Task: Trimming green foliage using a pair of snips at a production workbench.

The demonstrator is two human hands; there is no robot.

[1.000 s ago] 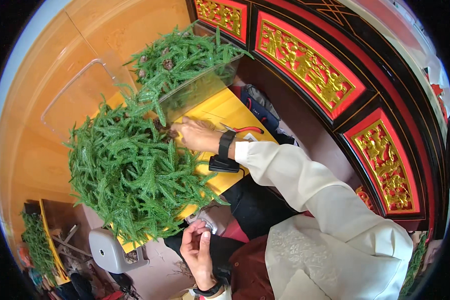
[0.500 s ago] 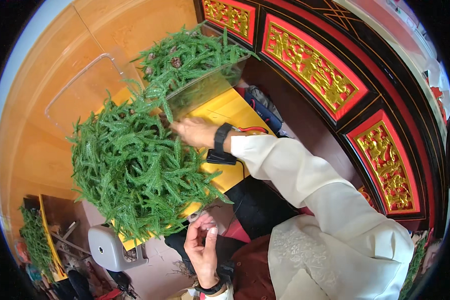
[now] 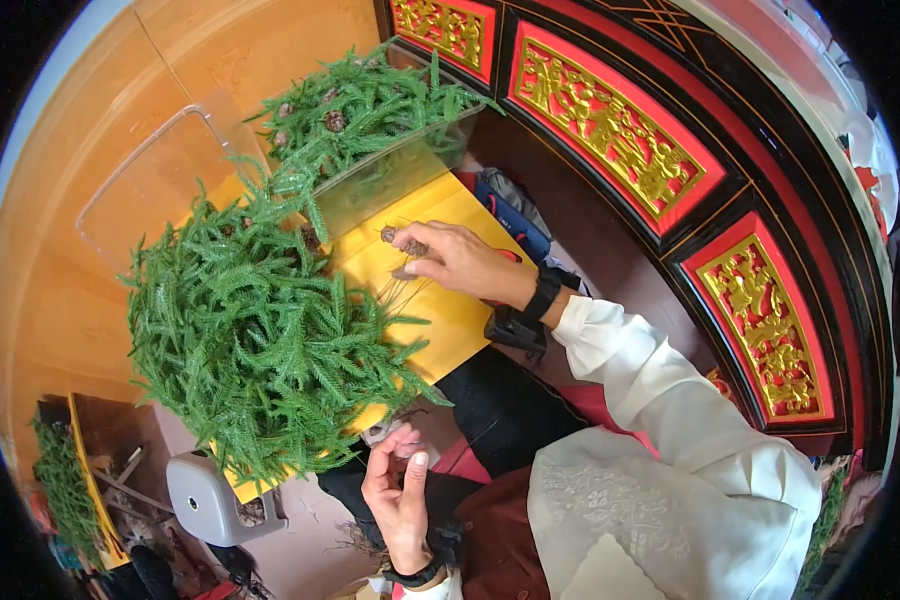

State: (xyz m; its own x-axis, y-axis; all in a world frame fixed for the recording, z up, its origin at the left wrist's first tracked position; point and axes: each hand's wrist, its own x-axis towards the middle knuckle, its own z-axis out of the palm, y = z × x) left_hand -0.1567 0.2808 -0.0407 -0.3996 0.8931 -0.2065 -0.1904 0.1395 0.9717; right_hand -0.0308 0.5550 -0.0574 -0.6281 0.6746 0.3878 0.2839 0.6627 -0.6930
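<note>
My right hand [image 3: 462, 262] is above the yellow tabletop [image 3: 450, 325], its fingers closed on small brown pine cones [image 3: 411, 244] with thin dark stems hanging from them. My left hand [image 3: 398, 490] rests low by the table's near edge, palm up. Its fingers are loosely curled and apart from the thumb, with nothing visible in them. Between the hands and to the left sits a large bushy mound of green artificial fir sprigs [image 3: 260, 340], and a brown cone [image 3: 310, 236] shows at its right side.
Behind the mound stands a clear plastic bin [image 3: 390, 180] of green sprigs with pine cones, its clear lid [image 3: 140, 170] leaning at the left. A grey stool [image 3: 202, 492] is at lower left. Carved gold-and-red panels [image 3: 610, 115] line the right. A dark bag [image 3: 515, 210] lies beyond the table.
My right hand has drawn back rightward from the greenery and now shows pine cones in its fingers. My left hand has stayed nearly still. The view has shifted slightly.
</note>
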